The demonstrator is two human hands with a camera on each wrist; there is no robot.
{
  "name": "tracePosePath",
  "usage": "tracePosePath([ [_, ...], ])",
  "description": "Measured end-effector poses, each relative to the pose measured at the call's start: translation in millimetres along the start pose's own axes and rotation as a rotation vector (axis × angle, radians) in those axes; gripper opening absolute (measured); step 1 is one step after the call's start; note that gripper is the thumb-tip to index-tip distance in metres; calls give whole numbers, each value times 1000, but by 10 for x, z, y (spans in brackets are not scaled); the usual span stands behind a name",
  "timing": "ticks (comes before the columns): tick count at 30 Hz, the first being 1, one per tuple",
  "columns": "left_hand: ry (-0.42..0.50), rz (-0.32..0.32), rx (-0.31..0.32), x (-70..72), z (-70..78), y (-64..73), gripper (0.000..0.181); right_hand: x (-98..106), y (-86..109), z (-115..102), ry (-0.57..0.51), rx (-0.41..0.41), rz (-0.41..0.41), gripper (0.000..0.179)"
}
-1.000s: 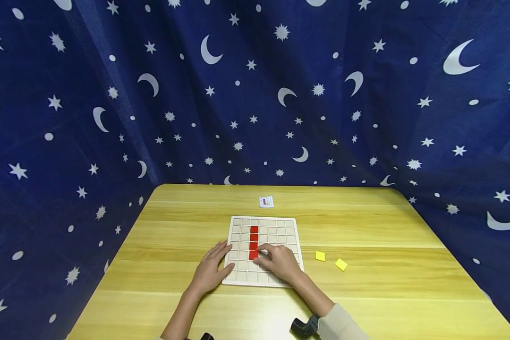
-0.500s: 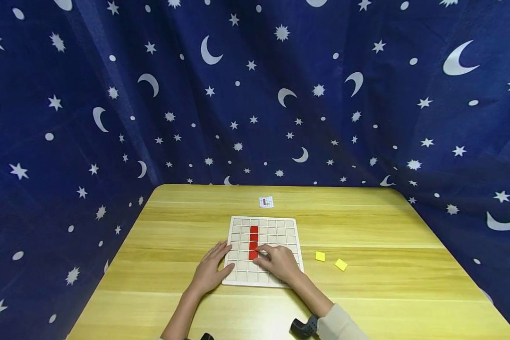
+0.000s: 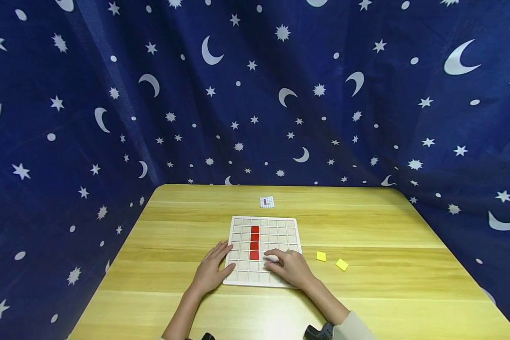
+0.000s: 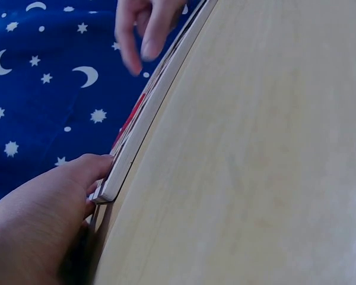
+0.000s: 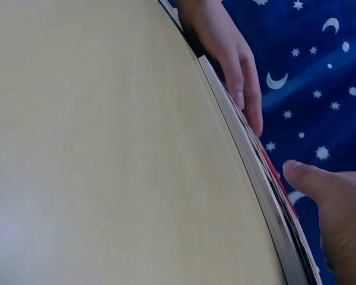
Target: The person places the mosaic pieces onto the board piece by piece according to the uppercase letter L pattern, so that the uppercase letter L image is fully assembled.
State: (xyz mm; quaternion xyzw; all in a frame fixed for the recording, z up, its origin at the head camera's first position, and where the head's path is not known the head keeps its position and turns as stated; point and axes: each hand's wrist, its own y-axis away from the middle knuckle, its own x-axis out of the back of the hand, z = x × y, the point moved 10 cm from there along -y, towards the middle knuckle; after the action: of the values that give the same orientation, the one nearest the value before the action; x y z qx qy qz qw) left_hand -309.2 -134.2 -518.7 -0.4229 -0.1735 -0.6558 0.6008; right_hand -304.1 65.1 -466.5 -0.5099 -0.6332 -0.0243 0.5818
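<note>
A pale square board (image 3: 242,276) with a grid of shallow cells lies on the table. Several red square tiles (image 3: 254,246) form one upright column in it, left of its middle. My left hand (image 3: 210,269) rests at the board's left edge, fingers straight, with the thumb touching the rim in the left wrist view. Over the board's lower right part, just right of the lowest red tile, hovers my right hand (image 3: 293,268). Its thumb and index finger stand apart with nothing between them, and it hides some cells.
Two yellow square tiles (image 3: 320,256) lie on the wooden table (image 3: 391,283) to the right of the board. Behind the board is a small card (image 3: 267,202) printed with a grid and a coloured pattern. A dark blue curtain (image 3: 255,94) with stars and moons surrounds the table.
My right hand has moved off the lowest red tile, to the right and slightly toward me, its fingers parting a little. The left hand stays at the board's edge.
</note>
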Motion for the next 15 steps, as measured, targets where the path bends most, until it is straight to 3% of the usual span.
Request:
tracePosePath([
  [6, -13, 2, -9, -27, 2, -1, 54, 300, 308, 233, -25, -16, 26, 25],
  [15, -23, 1, -6, -6, -3, -10, 54, 738, 637, 789, 111, -142, 100, 44],
])
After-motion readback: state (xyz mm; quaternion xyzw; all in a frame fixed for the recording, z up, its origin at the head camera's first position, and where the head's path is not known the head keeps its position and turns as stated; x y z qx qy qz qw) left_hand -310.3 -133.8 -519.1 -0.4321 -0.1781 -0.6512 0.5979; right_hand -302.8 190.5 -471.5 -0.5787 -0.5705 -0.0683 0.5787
